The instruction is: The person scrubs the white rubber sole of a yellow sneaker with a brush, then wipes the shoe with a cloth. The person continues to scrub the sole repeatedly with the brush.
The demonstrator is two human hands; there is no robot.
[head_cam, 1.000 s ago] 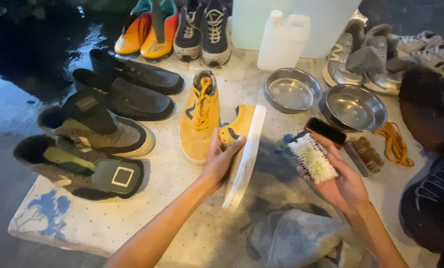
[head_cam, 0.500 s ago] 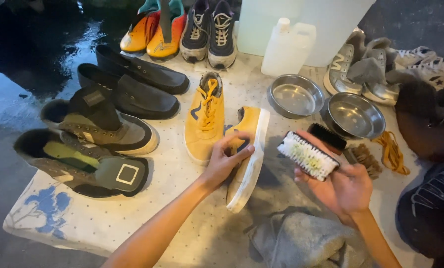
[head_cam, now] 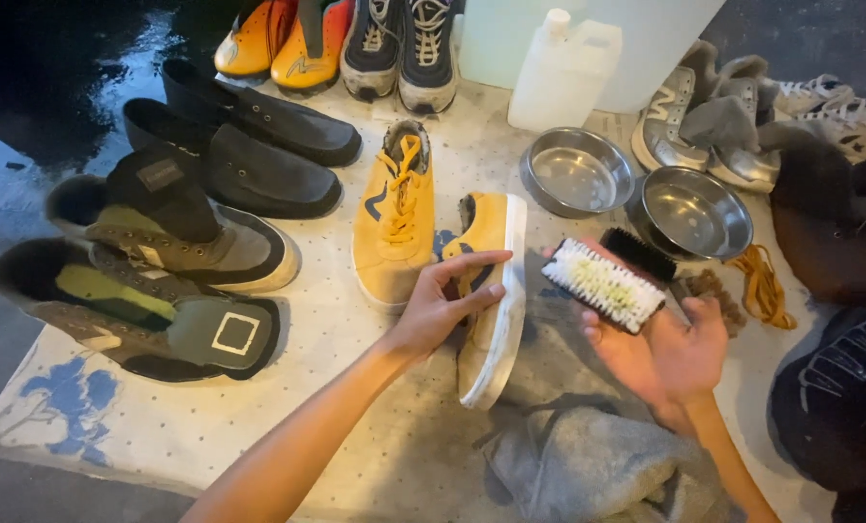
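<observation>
Hands at work: left hand (head_cam: 442, 305) grips 1 yellow sneaker (head_cam: 491, 291) tipped on edge, long axis running near to far; right hand (head_cam: 660, 344), just right, clasps a white-bristled brush (head_cam: 602, 284) over the mat (head_cam: 258, 426).

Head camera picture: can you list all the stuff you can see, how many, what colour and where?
yellow sneaker: 1, yellow with white sole, tipped on its side at centre
laced yellow sneaker: 1, yellow, flat, just left of it
scrub brush: 1, white bristles, centre right
black brush: 1, black, behind the scrub brush
metal bowls: 2, silver, right of the sneakers
jug: 1, white, top centre
dark slip-on shoes: 2, black, upper left
high-top shoes: 2, grey-green, left
orange shoes: 2, top edge
grey sneakers: several, upper right
loose laces: orange, right
grey cloth: 1, bottom centre
mat: 1, white dotted, under it all
left hand: holds the tipped yellow sneaker
right hand: holds the scrub brush
</observation>
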